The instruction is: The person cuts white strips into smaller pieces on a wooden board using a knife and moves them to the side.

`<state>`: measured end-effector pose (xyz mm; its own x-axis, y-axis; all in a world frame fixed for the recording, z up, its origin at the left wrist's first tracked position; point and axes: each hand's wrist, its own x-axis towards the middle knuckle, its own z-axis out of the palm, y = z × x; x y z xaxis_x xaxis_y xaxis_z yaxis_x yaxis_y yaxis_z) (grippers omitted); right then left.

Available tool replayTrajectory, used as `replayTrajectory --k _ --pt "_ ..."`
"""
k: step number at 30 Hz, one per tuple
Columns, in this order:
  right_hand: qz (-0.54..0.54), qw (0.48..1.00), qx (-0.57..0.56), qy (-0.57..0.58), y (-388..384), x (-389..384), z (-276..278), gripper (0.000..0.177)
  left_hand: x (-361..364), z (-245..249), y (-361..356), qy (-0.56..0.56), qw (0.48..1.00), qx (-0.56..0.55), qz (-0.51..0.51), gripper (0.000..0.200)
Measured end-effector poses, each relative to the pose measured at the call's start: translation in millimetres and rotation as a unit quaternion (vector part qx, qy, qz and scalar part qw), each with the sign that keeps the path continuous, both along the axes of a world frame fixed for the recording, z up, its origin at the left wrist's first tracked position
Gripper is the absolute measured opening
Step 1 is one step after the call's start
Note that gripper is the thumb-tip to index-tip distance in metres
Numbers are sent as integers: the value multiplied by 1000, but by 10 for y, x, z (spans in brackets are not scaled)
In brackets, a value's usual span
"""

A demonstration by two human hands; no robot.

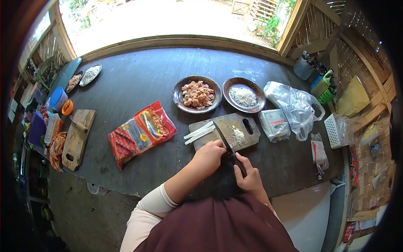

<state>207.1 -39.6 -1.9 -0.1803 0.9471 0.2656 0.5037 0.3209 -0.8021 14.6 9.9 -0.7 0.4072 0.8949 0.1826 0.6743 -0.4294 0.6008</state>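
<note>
My right hand [249, 174] grips the black handle of a knife [223, 137], its dark blade slanting up and left across a wooden cutting board [201, 145]. Close beside the blade, my left hand [210, 155] has its fingers curled at the board's near edge; what they hold, if anything, is hidden. Flat white strips [199, 133] lie left of the blade, their ends jutting past the board's left side. To its right is a small heap of fine white shreds [237, 137]. The board's handle slot faces right.
Beyond the board are a bowl [178, 102] of sliced pinkish-brown pieces and a plate [260, 103] of white shreds. A red food packet [142, 133] lies left. Rightward are a wrapped white packet [274, 124] and a plastic bag [296, 106]. Another wooden board [79, 138] lies far left.
</note>
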Motion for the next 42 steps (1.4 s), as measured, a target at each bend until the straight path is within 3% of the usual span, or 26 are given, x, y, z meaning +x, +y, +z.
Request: replayTrajectory --k 11,19,25,42 --pt "10 1000 -7 11 25 -3 42 40 20 50 -17 15 1000 -8 3 27" --pt "1 997 -82 -4 90 -87 206 39 36 110 -36 35 999 -10 4 28" --pt "11 999 -31 -5 27 -41 106 40 22 44 -24 15 1000 10 1 28" --pt "-36 998 -58 15 -62 -76 103 40 -12 0 14 -7 1000 22 -2 23"
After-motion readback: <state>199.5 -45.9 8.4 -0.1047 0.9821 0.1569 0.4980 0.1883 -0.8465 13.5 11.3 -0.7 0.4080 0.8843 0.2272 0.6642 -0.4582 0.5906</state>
